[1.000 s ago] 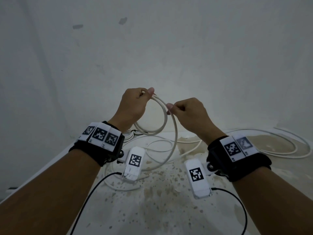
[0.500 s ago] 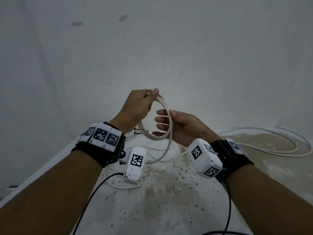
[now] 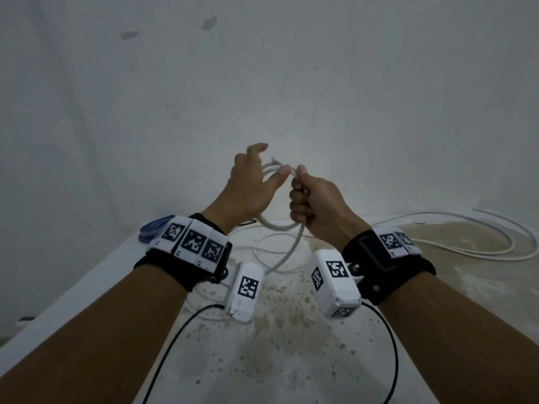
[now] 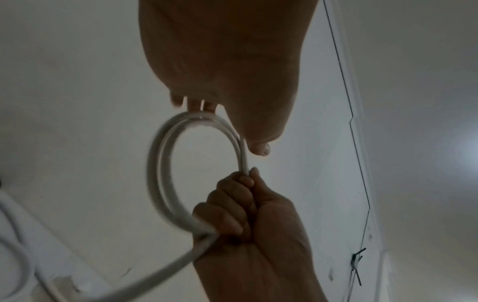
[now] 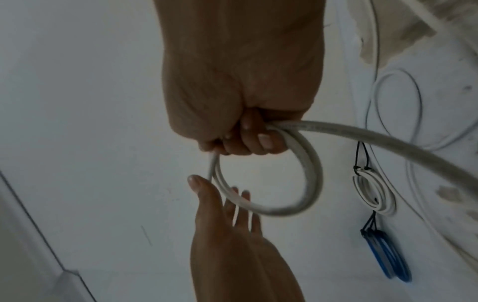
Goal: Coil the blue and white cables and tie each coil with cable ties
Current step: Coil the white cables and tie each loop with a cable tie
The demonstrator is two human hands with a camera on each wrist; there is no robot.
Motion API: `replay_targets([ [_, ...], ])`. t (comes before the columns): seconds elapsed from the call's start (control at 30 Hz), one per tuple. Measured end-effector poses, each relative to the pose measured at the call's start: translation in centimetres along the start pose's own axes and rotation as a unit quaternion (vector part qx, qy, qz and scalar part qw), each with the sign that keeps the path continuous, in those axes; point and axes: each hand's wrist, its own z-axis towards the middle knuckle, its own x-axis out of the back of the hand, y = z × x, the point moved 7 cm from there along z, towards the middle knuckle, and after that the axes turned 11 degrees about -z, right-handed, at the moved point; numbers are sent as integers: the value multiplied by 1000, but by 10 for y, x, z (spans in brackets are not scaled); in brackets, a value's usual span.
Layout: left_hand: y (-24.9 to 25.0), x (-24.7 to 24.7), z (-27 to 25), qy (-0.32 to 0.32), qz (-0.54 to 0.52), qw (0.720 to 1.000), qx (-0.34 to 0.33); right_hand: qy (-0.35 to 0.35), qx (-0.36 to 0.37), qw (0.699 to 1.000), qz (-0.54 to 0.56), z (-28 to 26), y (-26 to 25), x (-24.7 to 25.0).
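A small coil of white cable hangs in the air between my hands, above the table. My right hand grips one side of the coil in a fist; the right wrist view shows its fingers curled round the coil. My left hand is open, its straight fingers touching the far side of the coil and its thumb close beside it. From my right fist the rest of the white cable trails down onto the table. A tied blue coil lies on the table, partly hidden behind my left wristband.
A small white coil held by black ties lies next to the blue coil. Loose loops of the white cable spread over the stained white table to the far right. A bare wall stands close behind; the table's left edge runs diagonally.
My right hand, open beneath the coil before, has closed round it. My left hand has let go of its pinch and spread its fingers. Both hands have risen slightly.
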Motion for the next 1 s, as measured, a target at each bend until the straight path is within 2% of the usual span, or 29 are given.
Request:
replay_targets([
  [0.07,11,11,-14,75,4,996,-45,59,18,995,79,5,-6,12],
  [0.1,15,10,-21,67,1,997,-49,83,26,989,123,7,-9,19],
  [0.13,14,2,-29,22,2,1000,-22,102,35,981,164,9,-12,25],
  [0.17,9,-11,-39,-47,-11,998,38,117,43,972,199,10,-14,31],
  [0.2,1,-25,-51,-110,-47,985,121,126,49,964,229,11,-16,34],
  [0.23,-8,-37,-61,-141,-104,963,206,131,53,958,250,12,-18,35],
  [0.27,-17,-44,-66,-127,-169,938,273,134,55,954,263,11,-19,35],
  [0.33,-28,-42,-59,1,-297,897,327,134,55,950,277,9,-18,29],
  [0.4,-33,-29,-44,138,-375,864,305,132,53,949,281,6,-15,22],
  [0.43,-34,-22,-37,181,-392,855,286,128,51,950,279,5,-13,20],
  [0.47,-34,-17,-32,200,-389,857,272,123,49,952,277,4,-9,17],
  [0.6,-26,-3,-26,214,-317,896,228,91,35,959,266,1,5,10],
  [0.73,-18,-3,-32,176,-293,923,174,81,27,964,252,1,16,12],
  [0.83,-11,2,-30,169,-220,953,121,56,20,973,224,-1,19,6],
  [1.0,-6,7,-17,159,-229,956,92,3,19,977,213,-3,15,-4],
])
